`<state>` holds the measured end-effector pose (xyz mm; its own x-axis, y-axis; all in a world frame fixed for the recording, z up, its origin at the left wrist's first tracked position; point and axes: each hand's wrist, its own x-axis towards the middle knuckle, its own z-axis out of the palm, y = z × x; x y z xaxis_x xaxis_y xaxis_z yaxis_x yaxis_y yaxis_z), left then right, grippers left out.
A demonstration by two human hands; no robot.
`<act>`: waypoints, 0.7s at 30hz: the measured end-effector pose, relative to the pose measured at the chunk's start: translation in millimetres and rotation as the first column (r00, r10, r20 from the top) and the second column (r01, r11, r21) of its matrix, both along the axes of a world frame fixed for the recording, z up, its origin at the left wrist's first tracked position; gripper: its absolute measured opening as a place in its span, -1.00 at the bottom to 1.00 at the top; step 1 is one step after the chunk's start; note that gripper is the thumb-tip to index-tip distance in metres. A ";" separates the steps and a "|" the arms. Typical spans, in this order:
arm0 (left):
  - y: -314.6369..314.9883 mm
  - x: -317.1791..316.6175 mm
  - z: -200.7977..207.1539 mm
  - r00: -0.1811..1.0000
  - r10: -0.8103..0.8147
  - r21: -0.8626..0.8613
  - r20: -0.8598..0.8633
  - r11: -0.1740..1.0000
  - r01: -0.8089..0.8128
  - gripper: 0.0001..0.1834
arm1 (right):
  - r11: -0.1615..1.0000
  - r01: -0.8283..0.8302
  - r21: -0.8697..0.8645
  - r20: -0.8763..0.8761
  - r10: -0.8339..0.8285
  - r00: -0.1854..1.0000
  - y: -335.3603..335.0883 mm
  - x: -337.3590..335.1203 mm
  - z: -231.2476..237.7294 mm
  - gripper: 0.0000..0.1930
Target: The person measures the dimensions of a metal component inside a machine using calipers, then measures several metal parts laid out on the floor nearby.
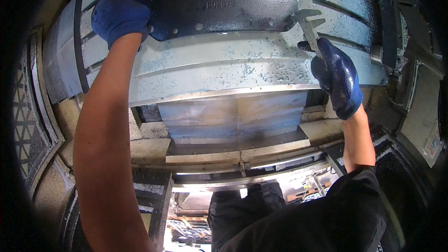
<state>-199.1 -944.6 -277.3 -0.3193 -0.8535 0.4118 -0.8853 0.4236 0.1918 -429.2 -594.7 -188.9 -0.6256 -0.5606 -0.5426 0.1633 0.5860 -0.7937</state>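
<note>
A black metal plate with raised lettering, a row of holes along its near edge and a bright machined rim around an opening lies on the slotted machine table. My left hand, in a blue coated glove, is closed at the plate's left edge; its fingertips are partly hidden. In my right hand, gloved the same way, is a vernier caliper. The caliper's jaws are parted and point up beside the plate's right corner, with no part between them that I can make out.
Metal chips and wet drops cover the machine table, whose grooves run at both sides. Below its front edge is a shiny sloped cover. Machine walls with a grille stand left, and a panel right. My legs show at the bottom.
</note>
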 end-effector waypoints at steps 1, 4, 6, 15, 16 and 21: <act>0.3 -0.3 0.6 1.000 -0.001 -0.008 -0.007 1.000 0.001 -0.35 | 1.000 -0.010 -0.003 0.003 0.010 1.000 4.7 -2.8 -3.2 -0.54; 3.4 -2.3 3.6 1.000 0.006 -0.026 -0.007 1.000 -0.007 -0.36 | 1.000 -0.011 -0.011 0.010 0.011 1.000 5.7 -2.5 -3.5 -0.53; 6.2 -4.8 7.4 0.999 0.025 -0.030 0.020 0.999 -0.025 -0.36 | 1.000 -0.006 -0.018 0.020 0.007 1.000 5.6 -2.4 -3.6 -0.53; 2.3 -2.8 1.1 0.999 0.023 -0.044 -0.039 0.999 -0.025 -0.36 | 0.998 -0.032 -0.061 -0.033 0.030 0.999 2.2 0.7 -4.1 -0.55; 2.7 -2.9 1.1 0.998 0.028 -0.033 -0.049 0.999 -0.030 -0.36 | 0.996 -0.048 -0.072 -0.002 0.048 0.999 8.0 -3.7 -7.3 -0.55; 2.7 -2.7 1.3 0.999 0.035 -0.024 -0.012 0.999 -0.036 -0.36 | 0.999 -0.033 -0.017 -0.027 0.032 0.999 1.2 -1.2 -1.6 -0.56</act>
<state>-201.8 -942.0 -276.0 -0.2839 -0.8540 0.4360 -0.8976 0.3967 0.1924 -430.4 -593.6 -190.5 -0.6211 -0.5904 -0.5154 0.1226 0.5764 -0.8079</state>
